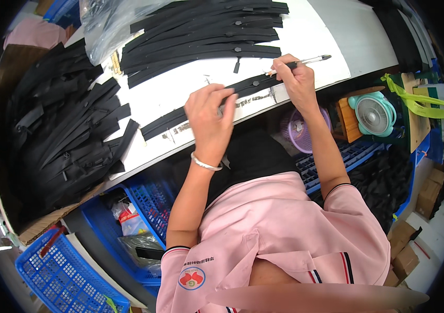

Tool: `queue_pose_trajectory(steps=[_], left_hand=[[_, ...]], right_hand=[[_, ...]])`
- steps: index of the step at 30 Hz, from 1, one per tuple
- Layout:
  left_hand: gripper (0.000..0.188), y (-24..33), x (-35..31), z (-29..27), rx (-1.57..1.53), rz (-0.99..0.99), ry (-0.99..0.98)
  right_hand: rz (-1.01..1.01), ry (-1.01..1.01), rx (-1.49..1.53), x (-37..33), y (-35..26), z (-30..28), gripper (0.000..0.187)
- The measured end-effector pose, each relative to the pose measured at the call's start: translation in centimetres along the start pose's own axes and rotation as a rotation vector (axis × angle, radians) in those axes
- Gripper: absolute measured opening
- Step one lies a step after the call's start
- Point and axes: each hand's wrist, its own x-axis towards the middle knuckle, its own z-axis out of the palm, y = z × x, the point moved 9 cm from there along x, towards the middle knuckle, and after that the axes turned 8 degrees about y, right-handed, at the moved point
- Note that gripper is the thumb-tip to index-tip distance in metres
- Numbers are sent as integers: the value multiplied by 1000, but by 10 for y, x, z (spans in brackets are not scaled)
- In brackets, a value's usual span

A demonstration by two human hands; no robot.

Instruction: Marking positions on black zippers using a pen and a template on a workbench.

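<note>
A black zipper (248, 85) lies along the front edge of a white work board, its dark slider between my two hands. My right hand (297, 81) is closed around a pen (313, 60), its tip at the zipper's right end and its clear barrel pointing right. Over the middle of the same zipper hovers my left hand (210, 112), fingers bent and somewhat blurred, thumb apart from them; I see nothing held in it. Beyond my hands, several black zippers (201, 44) lie side by side in a layered row, sliders toward the right.
At the left, a cardboard box (3, 78) holds a heap of black zippers (70, 120). Clear plastic (107, 26) lies at the back. Below the table edge are blue crates (70, 271), a purple basket (305, 130) and a turquoise fan (374, 113).
</note>
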Motion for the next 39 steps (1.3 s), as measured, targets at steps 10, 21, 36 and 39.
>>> queue_pose_trajectory(steps=[10, 21, 36, 39], left_hand=[[12, 29, 8, 66, -47, 116, -78], [12, 28, 6, 67, -48, 117, -48], [20, -17, -17, -61, 267, 10, 130], [31, -62, -28, -124, 492, -49, 211]], right_hand=[[-14, -77, -101, -2, -3, 6, 21], [-63, -92, -12, -5, -1, 3, 21], [-71, -20, 122, -7, -2, 0, 16], [-67, -57, 3, -7, -10, 6, 12]])
